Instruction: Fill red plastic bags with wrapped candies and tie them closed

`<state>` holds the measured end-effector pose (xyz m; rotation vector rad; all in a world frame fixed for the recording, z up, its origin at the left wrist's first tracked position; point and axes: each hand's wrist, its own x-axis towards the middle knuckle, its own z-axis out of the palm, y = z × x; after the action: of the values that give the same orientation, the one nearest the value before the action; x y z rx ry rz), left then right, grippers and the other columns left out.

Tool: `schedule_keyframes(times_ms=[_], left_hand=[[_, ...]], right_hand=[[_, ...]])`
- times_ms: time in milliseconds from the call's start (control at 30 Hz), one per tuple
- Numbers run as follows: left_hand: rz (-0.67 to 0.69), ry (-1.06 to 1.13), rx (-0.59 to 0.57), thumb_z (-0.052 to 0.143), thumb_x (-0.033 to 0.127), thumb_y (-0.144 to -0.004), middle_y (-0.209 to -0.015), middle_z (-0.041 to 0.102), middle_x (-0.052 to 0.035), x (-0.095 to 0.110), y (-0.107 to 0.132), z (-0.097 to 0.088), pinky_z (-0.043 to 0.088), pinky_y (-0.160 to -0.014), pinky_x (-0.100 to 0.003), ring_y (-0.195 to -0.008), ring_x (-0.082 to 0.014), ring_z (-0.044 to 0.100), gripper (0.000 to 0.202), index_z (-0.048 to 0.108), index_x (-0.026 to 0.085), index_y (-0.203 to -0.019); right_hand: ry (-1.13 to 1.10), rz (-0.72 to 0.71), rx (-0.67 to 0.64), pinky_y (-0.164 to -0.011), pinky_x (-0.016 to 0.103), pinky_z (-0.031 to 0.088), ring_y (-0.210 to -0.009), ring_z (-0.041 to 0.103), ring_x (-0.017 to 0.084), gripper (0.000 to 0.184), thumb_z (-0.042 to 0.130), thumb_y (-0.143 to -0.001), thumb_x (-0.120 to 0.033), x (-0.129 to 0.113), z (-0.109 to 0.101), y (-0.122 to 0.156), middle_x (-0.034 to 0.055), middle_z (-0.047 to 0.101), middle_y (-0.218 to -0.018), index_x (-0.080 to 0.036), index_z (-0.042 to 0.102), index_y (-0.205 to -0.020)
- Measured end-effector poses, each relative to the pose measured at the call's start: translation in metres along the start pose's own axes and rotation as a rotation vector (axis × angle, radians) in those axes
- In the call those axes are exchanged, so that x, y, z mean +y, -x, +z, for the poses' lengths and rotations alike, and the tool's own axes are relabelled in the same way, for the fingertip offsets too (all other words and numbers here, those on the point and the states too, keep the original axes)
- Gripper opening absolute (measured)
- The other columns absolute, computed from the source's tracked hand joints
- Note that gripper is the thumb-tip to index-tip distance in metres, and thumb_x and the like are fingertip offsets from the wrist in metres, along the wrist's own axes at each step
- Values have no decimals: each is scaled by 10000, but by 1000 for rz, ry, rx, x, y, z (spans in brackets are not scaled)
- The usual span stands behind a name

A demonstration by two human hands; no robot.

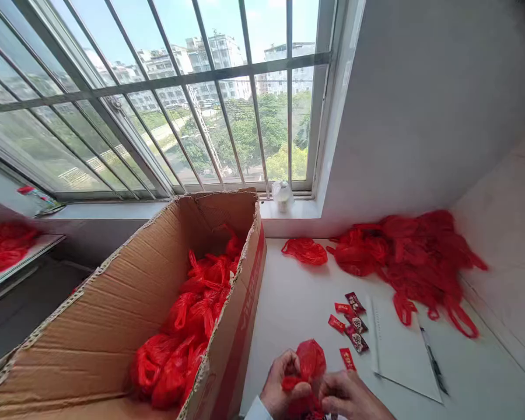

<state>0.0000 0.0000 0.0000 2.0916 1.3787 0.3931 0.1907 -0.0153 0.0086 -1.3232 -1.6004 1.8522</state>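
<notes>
Both hands are at the bottom of the view, over the white tabletop. My left hand (282, 382) is closed round a red plastic bag (311, 359), which bulges up between the hands. My right hand (347, 394) is curled with its fingers pinched at the bag's right side; the fingertips are partly hidden. Just beyond the hands lie several small wrapped candies (356, 324), some dark, some red. One red packet (347, 359) lies close above my right hand. Left of the hands stands a cardboard box (247, 291) with several knotted red bags (188, 318) inside.
A heap of red plastic bags (413, 251) lies at the back right, with one loose red bag (305, 251) beside it. A notebook (400, 344) and a pen (435, 361) lie on the right. A white container (282, 196) stands on the sill of the barred window (214, 76).
</notes>
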Motion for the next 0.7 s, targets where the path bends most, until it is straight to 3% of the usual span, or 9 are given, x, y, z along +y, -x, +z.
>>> schedule_keyframes(times_ms=[67,133,200,300,467,567,700], left_hand=[[47,-30,-4,590,108,-699,-639,588,49,1,1,-4,388,-498,-160,-558,-104,550,241,374,214,-724],[91,-66,6,519,96,-734,-678,607,21,3,0,-5,401,-527,-194,-595,-133,575,144,433,212,-744],[131,-112,32,426,72,-768,-762,634,-19,3,-2,-4,421,-570,-232,-664,-167,604,171,498,215,-827],[198,-154,72,399,108,-816,-822,637,-39,-4,-7,3,450,-610,-258,-730,-193,622,181,526,227,-864],[220,-189,229,396,215,-913,-1044,615,-94,-23,-10,15,479,-630,-246,-863,-203,646,139,523,214,-967],[225,-195,281,365,194,-921,-1022,594,-85,-28,-10,22,472,-606,-227,-833,-182,645,162,517,211,-973],[224,-188,276,356,214,-914,-1002,558,-72,-30,-11,22,462,-580,-217,-776,-158,634,153,507,207,-935]], right_hand=[[8,-82,224,-679,253,423,-774,604,178,140,513,-798,-237,-16,-8,-6,41,666,-787,-163,632,-789],[24,-156,304,-732,260,438,-844,609,179,212,445,-855,-249,-31,-14,-17,54,675,-880,-167,638,-881],[57,-255,178,-811,268,442,-916,603,170,301,361,-898,-222,-39,-16,-34,60,671,-956,-168,649,-968],[68,-256,-25,-802,228,454,-844,610,130,298,399,-857,-137,-32,-20,-65,11,680,-875,-177,691,-906],[153,-219,-134,-694,158,440,-746,570,83,376,560,-707,-15,3,-20,-86,-51,660,-837,-177,670,-1028],[262,-226,-35,-698,174,423,-739,556,91,348,555,-708,-3,11,-14,-80,-44,653,-816,-181,684,-977],[388,-262,211,-855,259,402,-899,578,152,252,518,-794,-65,10,-12,-71,34,676,-955,-183,694,-931]])
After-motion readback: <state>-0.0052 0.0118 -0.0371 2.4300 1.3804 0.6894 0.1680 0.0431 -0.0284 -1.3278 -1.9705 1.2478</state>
